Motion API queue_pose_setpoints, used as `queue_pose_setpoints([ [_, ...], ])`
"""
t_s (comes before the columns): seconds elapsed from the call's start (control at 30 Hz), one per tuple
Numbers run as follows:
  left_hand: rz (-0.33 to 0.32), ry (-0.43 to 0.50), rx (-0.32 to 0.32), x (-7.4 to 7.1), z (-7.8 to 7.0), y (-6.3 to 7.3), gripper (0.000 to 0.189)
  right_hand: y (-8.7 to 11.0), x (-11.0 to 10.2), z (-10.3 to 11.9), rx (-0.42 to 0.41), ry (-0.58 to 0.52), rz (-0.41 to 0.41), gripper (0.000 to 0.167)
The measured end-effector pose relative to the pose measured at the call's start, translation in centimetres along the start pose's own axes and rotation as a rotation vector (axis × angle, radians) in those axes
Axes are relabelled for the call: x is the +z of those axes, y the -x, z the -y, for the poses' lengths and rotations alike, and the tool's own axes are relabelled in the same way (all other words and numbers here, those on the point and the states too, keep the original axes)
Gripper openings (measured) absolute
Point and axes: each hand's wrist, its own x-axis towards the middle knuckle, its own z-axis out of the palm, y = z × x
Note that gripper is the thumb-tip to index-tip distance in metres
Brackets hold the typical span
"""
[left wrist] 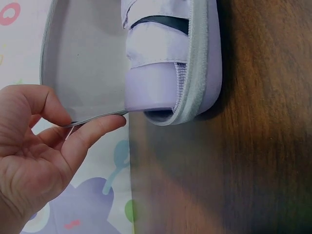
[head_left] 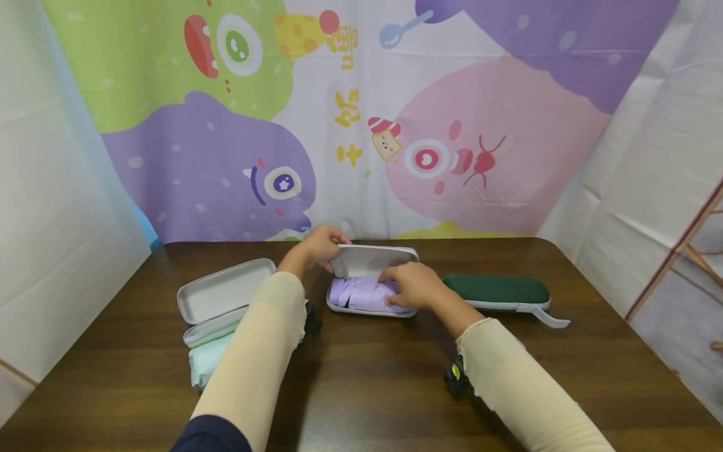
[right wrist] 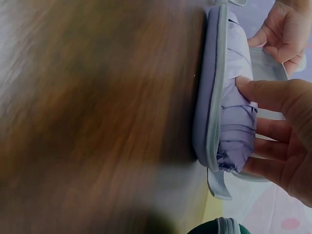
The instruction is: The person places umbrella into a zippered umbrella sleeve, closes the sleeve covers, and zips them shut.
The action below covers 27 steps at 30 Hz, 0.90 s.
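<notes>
A purple zip case [head_left: 369, 312] lies opened on the table, its grey-lined lid [head_left: 373, 258] raised at the back. Inside its lower half rests a folded purple umbrella [head_left: 357, 294], with wrapped fabric and a smooth end showing in the left wrist view [left wrist: 151, 90]. My left hand [head_left: 321, 245] pinches the lid's left edge between thumb and fingers. On the umbrella's right part, my right hand [head_left: 417, 285] holds the fabric, thumb on the near side and fingers [right wrist: 270, 148] on the far side.
To the left stands another opened case [head_left: 226, 292] with a grey lining, a mint-coloured folded bundle [head_left: 208, 361] in front of it, partly behind the left forearm. A closed dark green case [head_left: 497, 289] with a grey strap [head_left: 545, 316] lies to the right. A cartoon-printed curtain [head_left: 350, 207] hangs behind the table.
</notes>
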Motion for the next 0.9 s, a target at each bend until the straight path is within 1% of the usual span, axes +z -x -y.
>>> queue_pose_setpoints([
  [0.07, -0.003, 0.003, 0.006, 0.1, 0.1, 0.0, 0.028, 0.2, 0.1, -0.1, -0.004, -0.014, -0.006, 0.037],
  [0.17, -0.001, 0.01, 0.01, 0.1, 0.3, 0.1, 0.029, 0.6, 0.3, -0.4, -0.038, -0.035, -0.03, 0.036],
  [0.27, 0.014, 0.02, 0.012, 0.1, 0.5, 0.3, 0.03, 1.1, 0.6, -0.9, -0.067, -0.064, -0.09, 0.033],
  [0.33, 0.026, 0.019, 0.02, 0.1, 0.5, 0.3, 0.03, 1.4, 0.6, -1.2, -0.078, -0.085, -0.16, 0.031],
  [0.43, 0.04, -0.001, 0.045, 0.1, 0.5, 0.5, 0.031, 1.8, 0.4, -1.7, -0.074, -0.092, -0.307, 0.022],
  [0.5, 0.043, -0.025, 0.063, 0.1, 0.3, 0.5, 0.031, 2.0, -0.1, -1.8, -0.045, -0.085, -0.422, 0.016],
  [0.57, 0.044, -0.053, 0.078, 0.1, 0.2, 0.6, 0.032, 2.1, -0.7, -1.9, 0.004, -0.079, -0.518, 0.015],
  [0.6, 0.043, -0.068, 0.085, 0.1, 0.1, 0.7, 0.032, 2.1, -1.1, -2.0, 0.031, -0.082, -0.547, 0.016],
  [0.63, 0.043, -0.082, 0.09, 0.0, 0.1, 0.8, 0.032, 2.1, -1.4, -2.1, 0.057, -0.083, -0.557, 0.016],
  [0.67, 0.047, -0.088, 0.097, 0.0, 0.0, 0.9, 0.033, 2.0, -1.7, -2.2, 0.079, -0.095, -0.55, 0.017],
  [0.7, 0.051, -0.102, 0.11, -0.1, 0.0, 1.0, 0.033, 2.0, -1.9, -2.3, 0.091, -0.103, -0.524, 0.02],
  [0.77, 0.071, -0.118, 0.138, -0.2, 0.0, 1.1, 0.033, 1.8, -2.1, -2.7, 0.096, -0.131, -0.437, 0.031],
  [0.83, 0.11, -0.126, 0.159, -0.3, 0.0, 1.2, 0.032, 1.7, -2.1, -3.1, 0.08, -0.157, -0.339, 0.041],
  [0.9, 0.161, -0.132, 0.17, -0.4, 0.1, 1.4, 0.032, 1.7, -1.9, -3.3, 0.061, -0.18, -0.271, 0.04],
])
